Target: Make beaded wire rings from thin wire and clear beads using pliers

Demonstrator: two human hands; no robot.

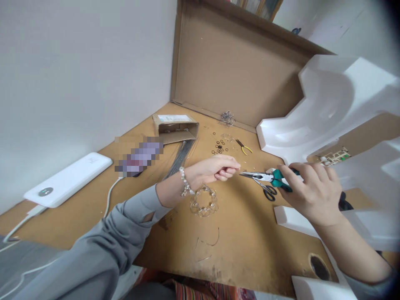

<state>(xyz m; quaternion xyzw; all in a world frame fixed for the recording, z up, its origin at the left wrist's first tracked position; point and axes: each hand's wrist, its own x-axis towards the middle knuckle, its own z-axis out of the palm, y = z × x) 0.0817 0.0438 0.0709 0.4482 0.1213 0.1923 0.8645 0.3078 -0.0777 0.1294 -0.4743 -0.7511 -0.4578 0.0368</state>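
Observation:
My left hand (223, 167) is closed in a pinch over the middle of the table; what its fingertips hold is too small to make out. My right hand (312, 189) grips long-nose pliers (276, 177) with green handles. The pliers' jaws point left, their tips close to the pinched fingertips. Whether the jaws hold anything does not show. Under the pliers lie scissors (269, 193) with black handles, partly covered. A wire ring with looped edges (203, 201) lies just below my left wrist, which wears a beaded bracelet (184, 182). Loose wire pieces (211, 243) rest nearer the front edge.
Behind my left hand lie thin wires (178, 160), an open cardboard box (177, 136), dark rings (219, 146), yellow-handled pliers (245, 148) and a wire tangle (228, 118). A power bank (68, 179) is at left. White foam pieces (281, 133) stand right; the table has a hole (319, 266).

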